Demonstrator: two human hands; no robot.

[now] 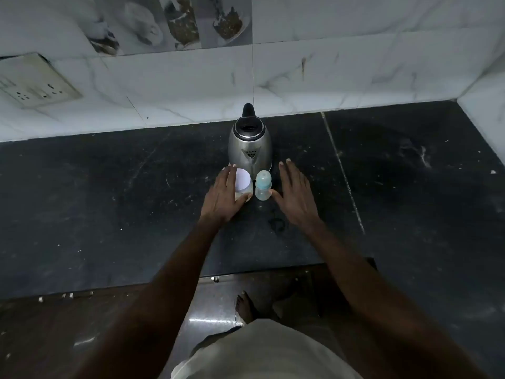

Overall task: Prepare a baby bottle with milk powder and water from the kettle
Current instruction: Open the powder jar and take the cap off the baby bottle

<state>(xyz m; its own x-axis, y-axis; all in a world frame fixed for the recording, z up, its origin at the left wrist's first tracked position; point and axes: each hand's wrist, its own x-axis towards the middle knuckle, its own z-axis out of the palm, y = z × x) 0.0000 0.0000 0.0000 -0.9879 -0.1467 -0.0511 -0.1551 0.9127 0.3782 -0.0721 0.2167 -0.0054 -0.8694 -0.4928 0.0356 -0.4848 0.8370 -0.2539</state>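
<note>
A steel kettle with a black handle and lid stands on the dark counter, spout facing me. In front of it stand a clear jar with a white lid, holding pale powder, and a small baby bottle with a teal cap. My left hand wraps around the left side of the jar, thumb against its lower front. Just right of the bottle, my right hand is spread flat with fingers apart, and its thumb tip is close to the bottle's base.
The black stone counter runs to a marble-tiled wall behind the kettle. A wall socket plate is at the upper left. The counter's front edge lies below my forearms, with the floor and my bare foot beneath.
</note>
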